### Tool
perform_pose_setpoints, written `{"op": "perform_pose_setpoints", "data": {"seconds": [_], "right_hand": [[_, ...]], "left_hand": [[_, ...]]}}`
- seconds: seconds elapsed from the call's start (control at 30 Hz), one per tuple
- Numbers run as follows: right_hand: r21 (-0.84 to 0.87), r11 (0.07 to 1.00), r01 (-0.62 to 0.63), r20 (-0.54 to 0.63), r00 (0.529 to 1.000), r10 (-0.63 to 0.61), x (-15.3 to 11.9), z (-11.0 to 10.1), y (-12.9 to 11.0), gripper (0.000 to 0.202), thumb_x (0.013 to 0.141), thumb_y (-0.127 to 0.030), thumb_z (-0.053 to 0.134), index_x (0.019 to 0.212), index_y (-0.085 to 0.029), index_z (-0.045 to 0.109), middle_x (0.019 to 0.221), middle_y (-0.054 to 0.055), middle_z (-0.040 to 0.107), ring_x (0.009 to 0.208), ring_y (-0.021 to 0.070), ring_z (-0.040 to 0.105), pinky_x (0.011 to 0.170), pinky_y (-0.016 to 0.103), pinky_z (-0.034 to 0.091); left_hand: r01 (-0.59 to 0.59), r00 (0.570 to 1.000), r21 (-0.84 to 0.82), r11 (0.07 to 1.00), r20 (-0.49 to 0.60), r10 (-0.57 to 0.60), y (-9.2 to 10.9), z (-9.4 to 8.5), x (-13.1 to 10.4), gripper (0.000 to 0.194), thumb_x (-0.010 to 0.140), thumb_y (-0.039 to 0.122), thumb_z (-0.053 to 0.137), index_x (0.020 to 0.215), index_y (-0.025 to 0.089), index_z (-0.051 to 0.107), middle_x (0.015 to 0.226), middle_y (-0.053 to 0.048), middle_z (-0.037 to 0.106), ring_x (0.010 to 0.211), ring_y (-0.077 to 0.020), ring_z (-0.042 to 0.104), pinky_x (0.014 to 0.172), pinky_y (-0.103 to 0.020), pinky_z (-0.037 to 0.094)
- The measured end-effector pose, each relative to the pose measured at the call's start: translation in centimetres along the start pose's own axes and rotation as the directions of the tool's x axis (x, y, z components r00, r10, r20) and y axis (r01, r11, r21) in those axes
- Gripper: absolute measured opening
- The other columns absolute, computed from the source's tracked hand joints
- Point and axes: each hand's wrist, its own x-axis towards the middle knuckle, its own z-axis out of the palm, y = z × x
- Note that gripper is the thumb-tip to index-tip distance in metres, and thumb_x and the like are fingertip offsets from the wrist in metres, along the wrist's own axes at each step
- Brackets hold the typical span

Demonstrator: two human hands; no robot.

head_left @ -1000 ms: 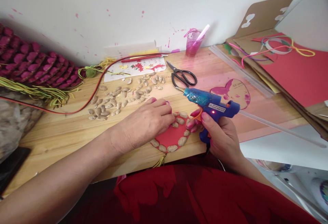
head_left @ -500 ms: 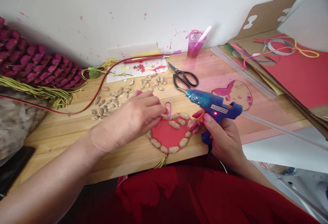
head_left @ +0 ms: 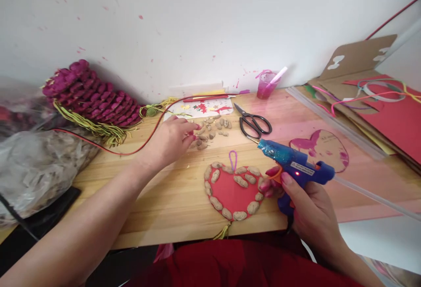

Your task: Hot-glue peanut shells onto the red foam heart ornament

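My right hand (head_left: 309,203) is wrapped around a blue hot glue gun (head_left: 296,168) with a lit red light, a finger by its orange trigger. The gun's nozzle points left, above the table. My left hand (head_left: 174,138) is over the loose peanuts (head_left: 210,131), thumb and fingers apart; its fingertips are at the pile and partly cover it. In front of me lies a red heart (head_left: 232,193) edged with peanuts in their shells. Several more peanuts form part of an inner row. A purple loop (head_left: 233,161) tops the heart and a yellow-green tassel (head_left: 222,232) hangs below.
Black-handled scissors (head_left: 253,122) lie behind the glue gun. A pink-stained cup (head_left: 267,85) stands by the wall. A pink-painted cardboard heart (head_left: 320,150) is at right, near cardboard and red sheets (head_left: 394,111). At left are a plastic bag (head_left: 42,168) and a magenta bundle (head_left: 95,96).
My left hand has moved away from the top of the red heart to the loose peanuts. The right hand still holds the glue gun. The whole view has shifted.
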Motion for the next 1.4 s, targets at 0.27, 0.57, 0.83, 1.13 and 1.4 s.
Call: {"op": "perform_pose_setpoints", "data": {"seconds": [0.27, 0.57, 0.83, 1.13, 1.4], "right_hand": [[0.008, 0.999, -0.034, 0.003, 0.999, 0.034, -0.1, -0.4, 0.5, 0.022, 0.087, -0.047, 0.070, 0.094, -0.026, 0.073, 0.082, 0.005, 0.076, 0.073, 0.0227, 0.071, 0.065, 0.032, 0.056], [0.049, 0.998, -0.048, 0.037, 0.998, 0.046, -0.1, -0.2, 0.1, 0.021, 0.088, -0.045, 0.069, 0.092, -0.025, 0.075, 0.081, 0.005, 0.077, 0.075, 0.0225, 0.072, 0.066, 0.032, 0.056], [0.040, 0.999, -0.021, 0.047, 0.999, 0.019, 0.1, 0.4, -0.4, 0.023, 0.090, -0.046, 0.067, 0.088, -0.024, 0.074, 0.076, 0.003, 0.075, 0.072, 0.0207, 0.070, 0.066, 0.032, 0.055], [0.057, 0.998, -0.007, 0.064, 0.998, 0.004, 0.1, 0.2, -0.1, 0.022, 0.091, -0.045, 0.067, 0.084, -0.025, 0.076, 0.074, 0.002, 0.073, 0.071, 0.0179, 0.067, 0.067, 0.030, 0.054], [0.042, 0.999, 0.019, 0.041, 0.999, -0.021, 0.1, 0.3, -0.3, 0.024, 0.089, -0.047, 0.068, 0.090, -0.024, 0.077, 0.075, 0.002, 0.073, 0.069, 0.0176, 0.066, 0.065, 0.030, 0.054]], "left_hand": [[0.036, 0.997, 0.016, 0.999, 0.070, -0.037, 0.1, 0.6, 0.8, 0.020, 0.088, 0.020, 0.056, 0.088, 0.021, 0.077, 0.085, -0.004, 0.073, 0.090, -0.0237, 0.061, 0.083, -0.038, 0.050], [-0.006, 0.997, -0.180, 0.984, 0.077, 0.020, 1.8, -0.3, -0.3, 0.013, 0.089, 0.023, 0.062, 0.083, 0.020, 0.073, 0.079, -0.003, 0.069, 0.082, -0.0189, 0.060, 0.077, -0.034, 0.048], [-0.248, 0.929, -0.314, 0.916, 0.192, 0.317, 8.8, -0.3, -1.8, 0.017, 0.096, 0.020, 0.053, 0.093, 0.019, 0.071, 0.086, -0.005, 0.064, 0.084, -0.0190, 0.053, 0.081, -0.035, 0.045], [-0.216, 0.901, -0.231, 0.949, 0.327, 0.285, 11.1, 0.3, -2.3, 0.016, 0.097, 0.024, 0.054, 0.099, 0.021, 0.070, 0.097, -0.007, 0.065, 0.094, -0.0236, 0.051, 0.084, -0.041, 0.043], [-0.119, 0.940, -0.262, 0.958, 0.281, 0.193, 9.9, -0.5, -4.0, 0.013, 0.096, 0.026, 0.055, 0.088, 0.020, 0.064, 0.092, -0.006, 0.063, 0.094, -0.0238, 0.049, 0.083, -0.040, 0.043]]}}
